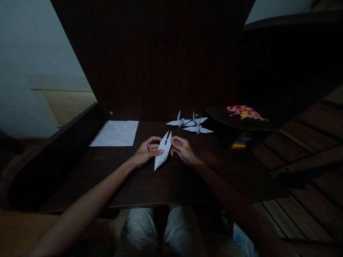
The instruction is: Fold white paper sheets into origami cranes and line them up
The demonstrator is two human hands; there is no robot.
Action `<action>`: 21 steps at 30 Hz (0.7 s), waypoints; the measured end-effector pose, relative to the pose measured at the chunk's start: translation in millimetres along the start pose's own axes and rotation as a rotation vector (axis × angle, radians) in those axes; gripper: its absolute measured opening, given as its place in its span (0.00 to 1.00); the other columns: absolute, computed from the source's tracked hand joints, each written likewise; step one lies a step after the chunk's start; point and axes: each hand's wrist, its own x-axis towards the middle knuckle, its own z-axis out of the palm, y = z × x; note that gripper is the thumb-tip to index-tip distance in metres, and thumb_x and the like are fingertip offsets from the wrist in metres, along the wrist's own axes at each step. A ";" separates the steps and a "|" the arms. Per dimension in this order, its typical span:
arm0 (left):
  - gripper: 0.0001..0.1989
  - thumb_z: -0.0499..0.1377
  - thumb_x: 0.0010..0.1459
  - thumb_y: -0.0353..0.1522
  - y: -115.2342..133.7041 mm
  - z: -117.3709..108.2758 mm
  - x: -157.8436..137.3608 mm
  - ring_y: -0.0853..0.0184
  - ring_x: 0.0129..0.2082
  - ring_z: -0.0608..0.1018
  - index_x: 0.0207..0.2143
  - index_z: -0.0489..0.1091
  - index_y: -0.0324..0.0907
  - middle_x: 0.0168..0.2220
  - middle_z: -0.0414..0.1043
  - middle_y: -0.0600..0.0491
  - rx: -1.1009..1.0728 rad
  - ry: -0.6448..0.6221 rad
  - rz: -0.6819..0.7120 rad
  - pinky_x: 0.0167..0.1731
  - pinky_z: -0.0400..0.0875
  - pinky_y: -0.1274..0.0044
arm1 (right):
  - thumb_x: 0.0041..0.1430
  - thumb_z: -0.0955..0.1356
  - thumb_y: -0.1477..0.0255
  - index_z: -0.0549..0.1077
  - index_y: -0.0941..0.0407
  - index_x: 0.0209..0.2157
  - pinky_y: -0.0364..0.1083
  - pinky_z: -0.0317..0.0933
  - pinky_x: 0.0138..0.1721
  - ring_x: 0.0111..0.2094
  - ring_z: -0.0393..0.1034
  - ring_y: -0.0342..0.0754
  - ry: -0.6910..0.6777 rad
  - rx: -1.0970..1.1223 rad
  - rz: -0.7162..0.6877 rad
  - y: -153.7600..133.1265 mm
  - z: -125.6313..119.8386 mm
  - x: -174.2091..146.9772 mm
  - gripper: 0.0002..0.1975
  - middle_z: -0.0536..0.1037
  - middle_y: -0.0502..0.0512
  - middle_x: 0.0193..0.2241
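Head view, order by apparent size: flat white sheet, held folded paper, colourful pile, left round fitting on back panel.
1. Flat white sheet
2. Held folded paper and colourful pile: too alike to rank
3. Left round fitting

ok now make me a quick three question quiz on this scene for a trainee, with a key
1. True or false: the left hand and right hand both touch the folded white paper.
2. Which lies flat beyond the left hand: (a) a ruler, (b) a creased white sheet, (c) a glue stick?
3. Fill in: the small colourful pieces lie to the ____ of the origami cranes.

Key: 1 true; 2 b; 3 right.
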 end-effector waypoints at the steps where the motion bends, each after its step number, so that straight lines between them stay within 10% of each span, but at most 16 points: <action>1: 0.30 0.70 0.39 0.31 0.3 0.0 -0.7 0.66 0.27 0.79 0.45 0.61 0.40 0.31 0.77 0.49 -0.015 -0.023 -0.012 0.30 0.72 0.77 | 0.47 0.72 0.60 0.72 0.57 0.32 0.39 0.55 0.15 0.15 0.62 0.37 -0.016 0.011 0.003 0.1 -0.4 -0.1 0.16 0.70 0.46 0.20; 21: 0.29 0.69 0.41 0.30 -6.3 -0.2 1.6 0.67 0.28 0.78 0.45 0.61 0.41 0.33 0.76 0.51 0.046 0.033 0.057 0.29 0.72 0.76 | 0.44 0.73 0.65 0.69 0.56 0.32 0.38 0.56 0.16 0.22 0.65 0.40 0.028 -0.137 -0.100 -3.5 -5.9 -1.9 0.15 0.72 0.48 0.25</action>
